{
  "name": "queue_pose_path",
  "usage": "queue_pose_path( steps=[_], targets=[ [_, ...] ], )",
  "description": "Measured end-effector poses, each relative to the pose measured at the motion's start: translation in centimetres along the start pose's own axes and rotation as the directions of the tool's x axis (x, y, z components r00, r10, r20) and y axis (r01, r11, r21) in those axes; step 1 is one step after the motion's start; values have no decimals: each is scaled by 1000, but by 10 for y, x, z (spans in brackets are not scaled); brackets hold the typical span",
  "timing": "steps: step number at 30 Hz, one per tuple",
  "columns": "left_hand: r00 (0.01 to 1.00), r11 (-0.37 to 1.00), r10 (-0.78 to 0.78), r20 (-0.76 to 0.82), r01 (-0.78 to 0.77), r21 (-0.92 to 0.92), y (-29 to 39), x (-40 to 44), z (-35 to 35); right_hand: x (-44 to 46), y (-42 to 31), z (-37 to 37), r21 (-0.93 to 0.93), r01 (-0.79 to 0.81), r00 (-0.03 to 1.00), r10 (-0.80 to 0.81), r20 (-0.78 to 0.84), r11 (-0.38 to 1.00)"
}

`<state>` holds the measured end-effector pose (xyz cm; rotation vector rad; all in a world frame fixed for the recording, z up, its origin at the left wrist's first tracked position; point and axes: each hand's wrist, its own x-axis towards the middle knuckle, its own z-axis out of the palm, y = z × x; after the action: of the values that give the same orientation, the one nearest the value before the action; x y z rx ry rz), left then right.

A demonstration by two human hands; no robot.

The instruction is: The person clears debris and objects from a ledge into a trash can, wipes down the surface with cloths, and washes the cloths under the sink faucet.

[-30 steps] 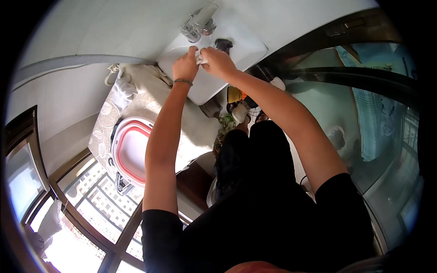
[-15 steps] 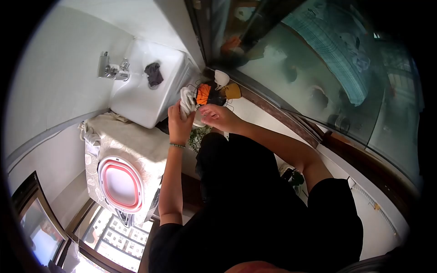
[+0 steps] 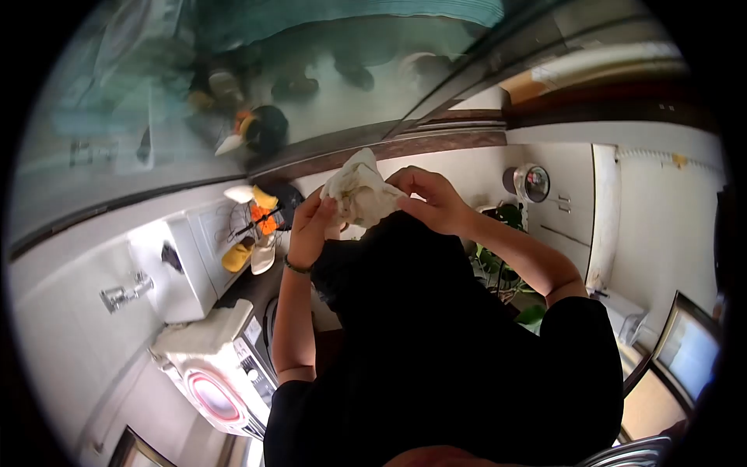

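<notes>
A crumpled off-white cloth (image 3: 359,191) is stretched between my two hands, in front of my body. My left hand (image 3: 310,226) pinches its left edge, a beaded bracelet at the wrist. My right hand (image 3: 433,201) grips the right edge between thumb and fingers. Behind the cloth runs the sill of a glass partition. A small dark cloth (image 3: 171,257) lies in the white sink (image 3: 167,288) at the left.
Left of me are a chrome faucet (image 3: 127,291), a rack with slippers (image 3: 237,255) and a washing machine (image 3: 253,362) bearing a pink-rimmed basin (image 3: 214,395). Green plants (image 3: 498,265) and a round mirror-like object (image 3: 533,183) stand at the right.
The view has turned right, away from the sink. Both hands have moved from over the sink to in front of my body, and the bunched cloth is now spread wider, with my right hand gripping it.
</notes>
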<state>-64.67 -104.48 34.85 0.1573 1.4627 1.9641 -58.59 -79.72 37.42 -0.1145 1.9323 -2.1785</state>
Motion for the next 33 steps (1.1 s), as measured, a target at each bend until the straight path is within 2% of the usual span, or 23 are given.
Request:
queue_pose_path(
  steps=[1, 3, 5, 6, 7, 10, 11, 12, 14, 16, 18, 19, 20, 22, 23, 24, 26, 28, 29, 30, 31, 32, 33],
  targets=[
    [999, 996, -47, 9, 48, -80, 1, 13, 22, -18, -10, -17, 208, -34, 993, 56, -101, 977],
    [997, 975, -70, 32, 75, -211, 1, 37, 66, -51, -8, -57, 306, 17, 965, 64, -253, 952],
    [987, 999, -42, 156, 46, -21, -6, 59, 86, -78, -14, -89, 357, 82, 930, 58, -363, 930],
    [975, 997, -32, 220, 17, 71, -7, 69, 96, -91, -11, -104, 316, 113, 903, 35, -427, 942],
    [978, 997, -41, 204, 27, 70, -2, 75, 114, -105, -15, -116, 214, 66, 891, 38, -453, 975],
    [982, 879, -85, 168, -6, 476, 0, 114, 161, -153, -26, -139, -134, -19, 750, -74, -658, 991],
    [964, 917, -31, 265, -78, 391, -14, 133, 161, -170, -30, -146, -252, -94, 728, -106, -677, 963],
    [960, 959, -45, 277, -36, 280, -19, 146, 178, -190, -33, -151, -356, -179, 708, -131, -694, 917],
    [948, 998, -60, 314, 52, 32, -19, 164, 226, -227, -28, -151, -443, -190, 641, -231, -732, 876],
    [888, 991, -100, 450, 131, -39, -23, 182, 273, -263, -22, -159, -510, -259, 571, -296, -766, 820],
    [839, 956, -269, 473, 291, 29, -25, 190, 324, -296, -11, -159, -501, -373, 487, -295, -822, 781],
    [771, 959, -281, 571, 250, 133, -27, 193, 346, -310, 0, -164, -589, -427, 470, -387, -793, 686],
    [757, 943, -333, 562, 250, 222, -35, 190, 372, -325, 5, -167, -545, -420, 458, -349, -818, 726],
    [621, 946, -299, 725, 94, 309, -57, 193, 416, -344, 13, -172, -451, -397, 446, -261, -856, 799],
    [578, 918, -191, 794, -181, 353, -76, 196, 440, -356, 21, -180, -457, -321, 428, -303, -851, 829],
    [452, 882, -362, 815, -119, 457, -82, 193, 466, -367, 35, -187, -303, -214, 328, -224, -918, 928],
    [134, 817, -458, 879, -326, 476, -96, 197, 527, -389, 18, -213, -381, -215, 183, -346, -920, 899],
    [86, 819, -486, 870, -303, 487, -117, 190, 585, -418, 9, -240, -309, -100, 212, -283, -935, 946],
    [79, 795, -503, 860, -347, 497, -124, 189, 614, -429, 6, -254, -343, -67, 180, -327, -928, 937],
    [70, 769, -526, 848, -386, 509, -133, 188, 641, -446, 2, -267, -260, -73, 169, -245, -955, 963],
    [47, 680, -538, 842, -565, 467, -142, 194, 666, -461, -3, -277, -168, -76, 169, -154, -973, 983],
    [-14, 648, -561, 828, -629, 429, -148, 198, 690, -477, -5, -289, -84, -86, 177, -67, -982, 993],
    [-57, 680, -515, 856, -635, 366, -154, 198, 714, -494, -3, -300, -114, -147, 169, -88, -982, 983]
  ],
)
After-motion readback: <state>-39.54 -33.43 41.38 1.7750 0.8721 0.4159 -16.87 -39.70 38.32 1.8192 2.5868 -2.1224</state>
